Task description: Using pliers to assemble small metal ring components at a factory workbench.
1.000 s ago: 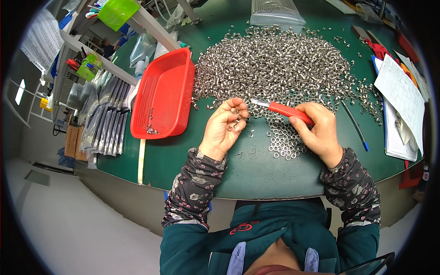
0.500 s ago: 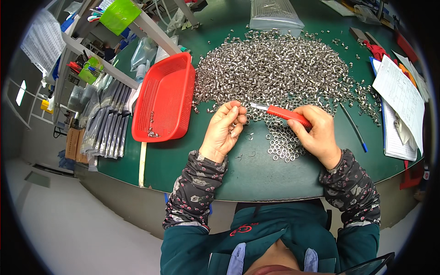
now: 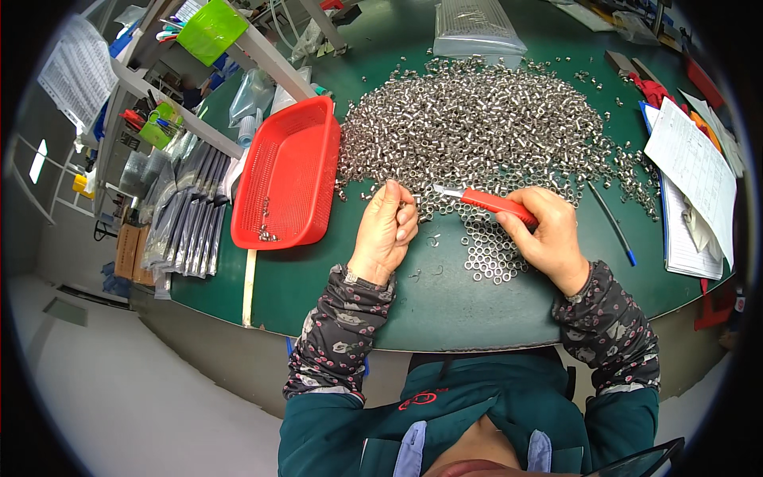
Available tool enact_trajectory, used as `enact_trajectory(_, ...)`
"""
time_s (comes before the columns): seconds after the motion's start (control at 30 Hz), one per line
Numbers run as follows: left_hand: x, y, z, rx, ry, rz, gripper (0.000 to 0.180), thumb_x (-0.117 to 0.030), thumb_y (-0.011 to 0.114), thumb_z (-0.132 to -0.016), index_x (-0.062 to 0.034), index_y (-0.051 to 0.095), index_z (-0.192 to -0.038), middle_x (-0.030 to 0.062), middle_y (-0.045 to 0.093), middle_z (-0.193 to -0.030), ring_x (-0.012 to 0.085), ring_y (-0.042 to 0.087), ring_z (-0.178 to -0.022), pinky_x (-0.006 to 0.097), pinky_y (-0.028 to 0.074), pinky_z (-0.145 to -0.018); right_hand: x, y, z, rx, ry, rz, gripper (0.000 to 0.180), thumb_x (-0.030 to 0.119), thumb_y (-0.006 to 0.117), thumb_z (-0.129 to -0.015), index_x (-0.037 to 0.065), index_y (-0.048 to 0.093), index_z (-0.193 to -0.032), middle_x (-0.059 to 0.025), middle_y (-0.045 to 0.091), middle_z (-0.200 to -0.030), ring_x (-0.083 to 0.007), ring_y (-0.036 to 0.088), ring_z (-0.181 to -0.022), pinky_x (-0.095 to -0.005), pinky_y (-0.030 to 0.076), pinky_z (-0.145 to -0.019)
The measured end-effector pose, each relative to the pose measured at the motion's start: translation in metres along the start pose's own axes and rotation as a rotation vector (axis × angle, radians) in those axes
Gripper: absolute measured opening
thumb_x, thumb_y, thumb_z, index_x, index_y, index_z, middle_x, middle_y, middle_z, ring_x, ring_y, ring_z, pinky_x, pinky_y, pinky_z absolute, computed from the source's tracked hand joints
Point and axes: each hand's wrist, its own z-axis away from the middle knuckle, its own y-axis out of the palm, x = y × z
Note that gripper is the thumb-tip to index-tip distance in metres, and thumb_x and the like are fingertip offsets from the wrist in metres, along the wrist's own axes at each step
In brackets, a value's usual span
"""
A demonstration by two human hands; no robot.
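Observation:
A big heap of small silver metal rings (image 3: 485, 127) covers the green table (image 3: 445, 310). My left hand (image 3: 385, 230) is closed, pinching a small ring at its fingertips near the heap's near edge. My right hand (image 3: 544, 234) grips a red-handled knife (image 3: 489, 200) whose blade points left toward the left hand's fingers. A smaller flat cluster of rings (image 3: 489, 254) lies between my hands. A red plastic basket (image 3: 290, 171) with a few small pieces in it sits left of my left hand.
Papers and a clipboard (image 3: 691, 187) lie at the right, with a blue pen (image 3: 610, 224) beside them. A clear bag (image 3: 475, 24) rests behind the heap. Grey packets (image 3: 187, 211) and a shelf with a green bin (image 3: 208, 30) stand at the left.
My left hand has lifted slightly toward the heap's edge and the knife's tip has come closer to its fingers. The right hand has barely shifted.

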Motion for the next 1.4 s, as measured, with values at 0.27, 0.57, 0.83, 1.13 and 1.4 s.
enact_trajectory(0.27, -0.006, 0.009, 0.002, -0.012, -0.037, 0.051, 0.018, -0.021, 0.045, -0.092, -0.0044, 0.052, -0.091, 0.0025, 0.049, -0.070, 0.0042, 0.036, -0.047, 0.015, 0.026, -0.036, -0.001, 0.001, 0.001, -0.002, -0.003, 0.001, 0.016, 0.018, 0.065, -0.071, 0.003, 0.060, -0.074, -0.0100, 0.055, -0.062, -0.0257, 0.054, -0.057, -0.0342, 0.042, -0.052)
enact_trajectory(0.57, -0.003, 0.003, 0.001, 0.033, -0.018, 0.047, 0.018, -0.022, 0.043, -0.093, -0.0062, 0.052, -0.091, 0.0040, 0.052, -0.070, 0.0036, 0.034, -0.044, 0.015, 0.025, -0.035, 0.000, 0.001, 0.001, 0.012, -0.013, 0.006, 0.017, 0.019, 0.066, -0.072, 0.003, 0.060, -0.075, -0.0095, 0.055, -0.062, -0.0248, 0.054, -0.057, -0.0336, 0.042, -0.052)
enact_trajectory(0.83, -0.002, 0.004, 0.000, 0.027, -0.042, 0.018, 0.021, -0.024, 0.041, -0.093, -0.0069, 0.052, -0.091, 0.0040, 0.052, -0.064, 0.0039, 0.032, -0.040, 0.015, 0.024, -0.033, -0.001, 0.005, 0.004, 0.040, -0.030, -0.006, 0.019, 0.020, 0.066, -0.071, 0.003, 0.059, -0.073, -0.0099, 0.054, -0.062, -0.0267, 0.054, -0.057, -0.0350, 0.042, -0.052)
enact_trajectory(1.13, 0.001, 0.009, 0.001, 0.011, -0.015, -0.078, 0.020, -0.024, 0.042, -0.093, -0.0069, 0.051, -0.089, 0.0017, 0.051, -0.062, 0.0036, 0.031, -0.039, 0.015, 0.024, -0.033, 0.001, 0.006, 0.005, 0.102, -0.022, 0.006, 0.021, 0.023, 0.065, -0.072, 0.003, 0.058, -0.072, -0.0101, 0.054, -0.062, -0.0266, 0.054, -0.058, -0.0359, 0.042, -0.052)
enact_trajectory(1.4, 0.002, 0.013, 0.003, 0.024, 0.001, -0.115, 0.019, -0.023, 0.043, -0.093, -0.0064, 0.051, -0.089, 0.0022, 0.052, -0.061, 0.0035, 0.032, -0.039, 0.015, 0.022, -0.033, 0.001, 0.008, 0.005, 0.143, 0.023, -0.021, 0.021, 0.024, 0.064, -0.073, 0.003, 0.059, -0.073, -0.0097, 0.055, -0.062, -0.0266, 0.055, -0.059, -0.0358, 0.043, -0.053)
